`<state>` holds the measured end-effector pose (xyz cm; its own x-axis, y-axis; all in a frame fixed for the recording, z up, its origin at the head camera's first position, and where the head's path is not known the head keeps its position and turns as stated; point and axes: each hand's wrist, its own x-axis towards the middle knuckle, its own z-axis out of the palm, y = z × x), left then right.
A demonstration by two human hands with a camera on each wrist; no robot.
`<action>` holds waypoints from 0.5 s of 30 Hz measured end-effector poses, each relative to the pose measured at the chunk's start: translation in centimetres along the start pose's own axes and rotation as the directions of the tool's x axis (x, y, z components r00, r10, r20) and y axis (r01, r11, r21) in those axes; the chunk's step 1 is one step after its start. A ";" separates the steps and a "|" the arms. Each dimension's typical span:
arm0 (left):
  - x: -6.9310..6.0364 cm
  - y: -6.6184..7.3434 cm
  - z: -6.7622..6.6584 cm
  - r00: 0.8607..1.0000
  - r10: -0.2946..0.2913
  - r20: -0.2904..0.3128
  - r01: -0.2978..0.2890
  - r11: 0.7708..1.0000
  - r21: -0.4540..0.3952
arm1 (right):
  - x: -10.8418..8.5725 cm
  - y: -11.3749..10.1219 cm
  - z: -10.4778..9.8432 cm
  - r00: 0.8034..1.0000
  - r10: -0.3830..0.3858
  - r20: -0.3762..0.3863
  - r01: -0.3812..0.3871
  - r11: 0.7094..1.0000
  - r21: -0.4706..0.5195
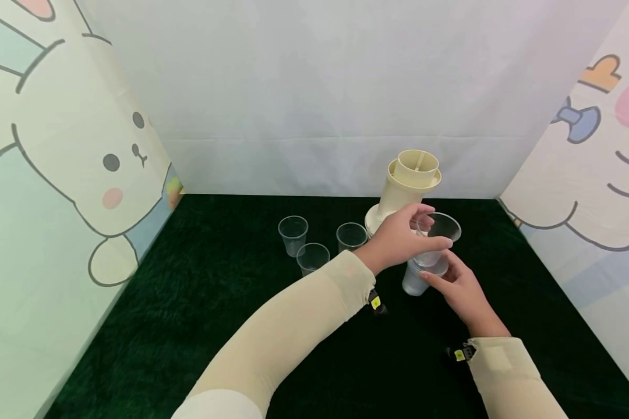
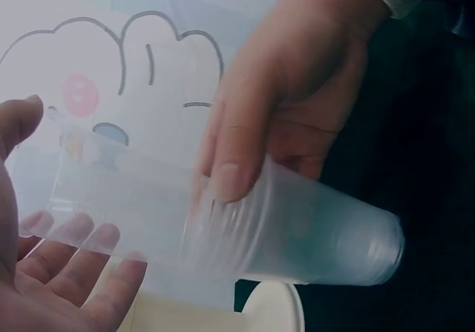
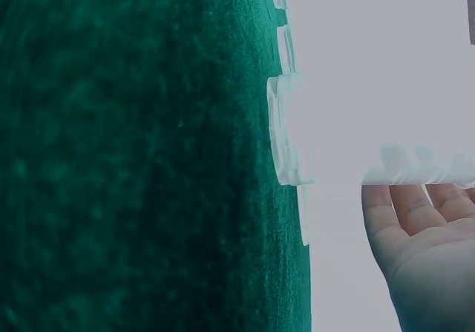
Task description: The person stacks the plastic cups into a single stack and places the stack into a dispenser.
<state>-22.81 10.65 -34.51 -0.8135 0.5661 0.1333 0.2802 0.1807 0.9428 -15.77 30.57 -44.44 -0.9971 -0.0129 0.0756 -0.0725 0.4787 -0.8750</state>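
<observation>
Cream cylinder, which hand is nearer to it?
Left. The left hand is just in front of the cream cylinder; the right hand is farther off, gripping the stacked cups.

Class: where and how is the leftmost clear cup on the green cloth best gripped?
The leftmost clear cup is probably best gripped round its upper wall, just below the rim, from the left: it stands upright, narrowing toward its base, with another cup close on its right.

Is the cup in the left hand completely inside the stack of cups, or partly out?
Partly out: in the left wrist view, much of the cup extends beyond the rims of the stack.
</observation>
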 end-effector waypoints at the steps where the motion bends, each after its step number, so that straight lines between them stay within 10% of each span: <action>1: 0.0 -0.1 0.1 1.000 -0.006 0.003 0.006 1.000 0.004 | 0.0 0.0 0.0 1.000 0.005 0.001 -0.005 1.000 -0.001; 15: -0.5 -2.2 1.8 1.000 -0.010 0.014 0.009 0.997 0.073 | 0.2 -0.1 0.1 1.000 -0.007 -0.005 0.007 1.000 0.017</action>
<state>-22.13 11.38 -37.21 -0.8091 0.5754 0.1197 0.3092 0.2436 0.9193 -15.95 30.48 -44.40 -0.9964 -0.0117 0.0843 -0.0801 0.4634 -0.8825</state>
